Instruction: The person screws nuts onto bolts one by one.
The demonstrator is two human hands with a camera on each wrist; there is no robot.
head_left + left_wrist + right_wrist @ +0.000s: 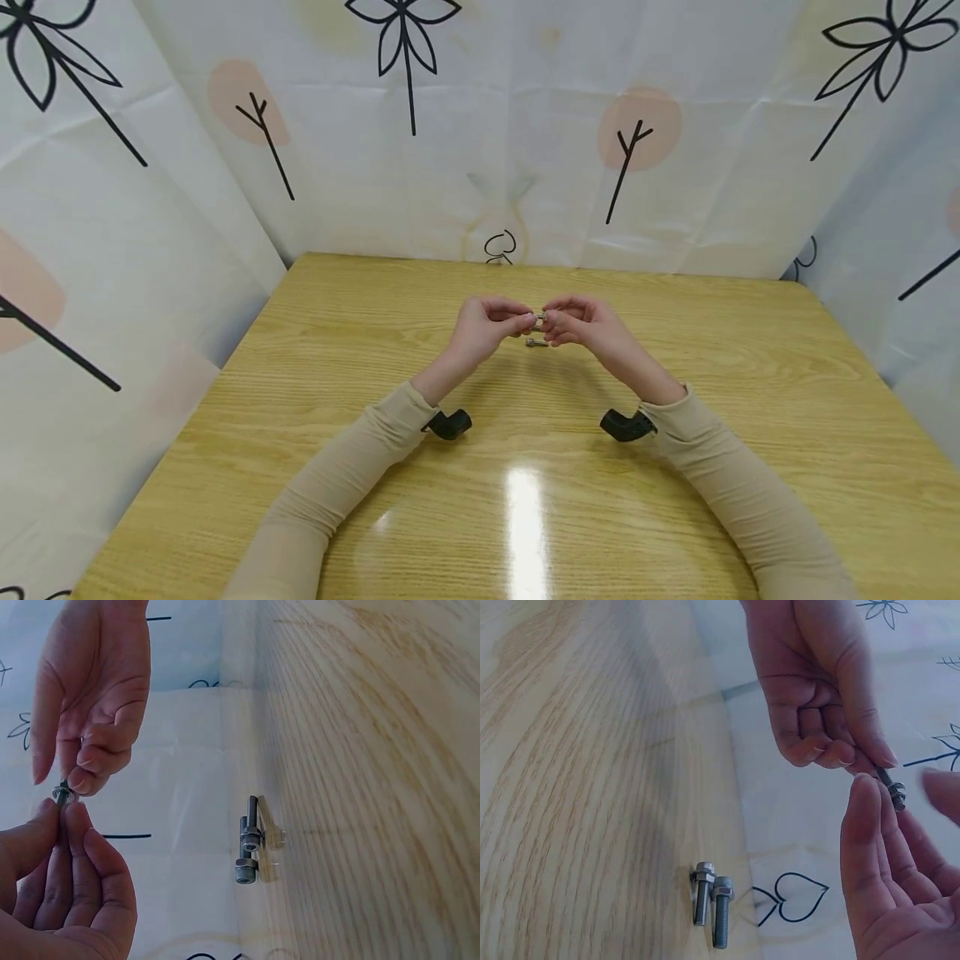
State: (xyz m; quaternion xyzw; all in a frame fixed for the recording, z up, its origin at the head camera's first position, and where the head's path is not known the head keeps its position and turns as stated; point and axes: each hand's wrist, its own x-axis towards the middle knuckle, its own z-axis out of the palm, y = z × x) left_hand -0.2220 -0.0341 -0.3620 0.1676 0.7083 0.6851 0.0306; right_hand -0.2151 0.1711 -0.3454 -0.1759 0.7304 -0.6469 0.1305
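In the head view my left hand and right hand meet over the table. My left thumb and fingers pinch the shank of a small metal bolt. A ring-like piece, perhaps a nut, sits around the bolt's end beside my right hand. The right fingers touch that end, while the right thumb, blurred, stands apart from it. Two more bolts lie side by side on the table: one bolt and another bolt, each with a nut close to its head.
The wood-grain table extends around both arms. A patterned white cloth hangs behind it and along both sides. Black wrist mounts protrude below the left sleeve and right sleeve. A bright reflection lies on the tabletop near the front.
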